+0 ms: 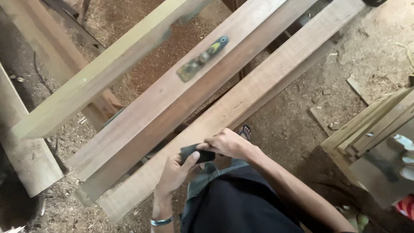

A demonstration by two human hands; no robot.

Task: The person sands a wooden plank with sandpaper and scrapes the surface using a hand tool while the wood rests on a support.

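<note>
Three planks (181, 92), one hand plane (202, 58)

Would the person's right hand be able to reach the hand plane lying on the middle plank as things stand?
Probably not at once: the right hand and left hand both grip a dark folded piece. The hand plane lies uncovered on the middle plank, farther up.

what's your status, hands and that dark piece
Left hand and right hand both gripping the dark piece. Held over the nearest plank. Hand plane lies on the next plank, apart.
</note>
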